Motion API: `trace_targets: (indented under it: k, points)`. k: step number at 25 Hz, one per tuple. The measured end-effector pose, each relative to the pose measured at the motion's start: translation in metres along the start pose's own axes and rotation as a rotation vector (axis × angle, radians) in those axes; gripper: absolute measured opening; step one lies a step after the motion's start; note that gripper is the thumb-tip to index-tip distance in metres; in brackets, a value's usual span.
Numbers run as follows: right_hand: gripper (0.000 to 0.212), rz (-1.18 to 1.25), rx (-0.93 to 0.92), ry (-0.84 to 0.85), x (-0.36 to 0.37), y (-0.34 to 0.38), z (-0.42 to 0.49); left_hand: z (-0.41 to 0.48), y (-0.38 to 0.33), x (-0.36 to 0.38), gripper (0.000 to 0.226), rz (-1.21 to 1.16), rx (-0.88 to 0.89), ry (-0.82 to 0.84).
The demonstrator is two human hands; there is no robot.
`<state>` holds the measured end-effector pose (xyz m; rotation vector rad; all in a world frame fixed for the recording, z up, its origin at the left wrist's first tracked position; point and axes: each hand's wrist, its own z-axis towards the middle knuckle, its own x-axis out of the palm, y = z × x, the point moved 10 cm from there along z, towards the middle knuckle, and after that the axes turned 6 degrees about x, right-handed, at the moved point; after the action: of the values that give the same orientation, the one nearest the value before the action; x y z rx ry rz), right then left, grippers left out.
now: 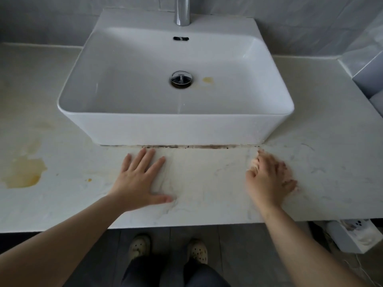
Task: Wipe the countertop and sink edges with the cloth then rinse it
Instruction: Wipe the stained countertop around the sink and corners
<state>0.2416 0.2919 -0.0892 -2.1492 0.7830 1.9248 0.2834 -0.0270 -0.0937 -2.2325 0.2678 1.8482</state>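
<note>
Along the front strip of the pale marble-look countertop (331,162), what looks like a thin cream cloth (207,179) lies spread flat, just in front of the white rectangular ceramic sink (176,113). Your left hand (141,179) lies flat with fingers spread, pressing on the cloth's left edge. Your right hand (269,179) sits at the right edge, blurred. Its fingers seem curled, but you cannot tell whether they pinch the cloth.

Judging by the marks, the wiping is at an early stage. A broad yellow-brown stain (22,172) lies at far left, a dark grime line (196,146) runs along the seam under the sink's front, and a small yellow spot (207,80) sits in the basin beside the drain. The sink edges and the rinse look not yet done.

A chrome tap (182,11) rises behind the sink against grey wall tiles (310,27). Dark floor tiles (238,245) show below the counter.
</note>
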Motion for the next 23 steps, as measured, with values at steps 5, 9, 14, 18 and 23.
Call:
trace_targets:
  k: [5,9,14,18,23]
  points:
    - [0.07,-0.092,-0.4,0.053,0.052,0.123,-0.101,-0.028,0.038,0.0,0.117,0.027,0.046,-0.027]
    - [0.06,-0.141,-0.219,-0.016,0.039,0.087,-0.077,-0.046,0.094,0.001,0.125,-0.02,-0.045,0.063]
    - [0.057,-0.101,0.152,0.005,0.041,0.091,-0.085,-0.054,0.112,0.015,0.128,-0.076,-0.039,0.235]
    - [0.057,-0.093,-0.422,-0.014,0.085,0.24,-0.171,-0.054,0.11,0.018,0.135,-0.125,0.006,0.317]
    - [0.062,-0.099,-0.245,-0.056,0.061,0.161,-0.111,-0.054,0.112,0.016,0.143,-0.14,-0.026,0.292]
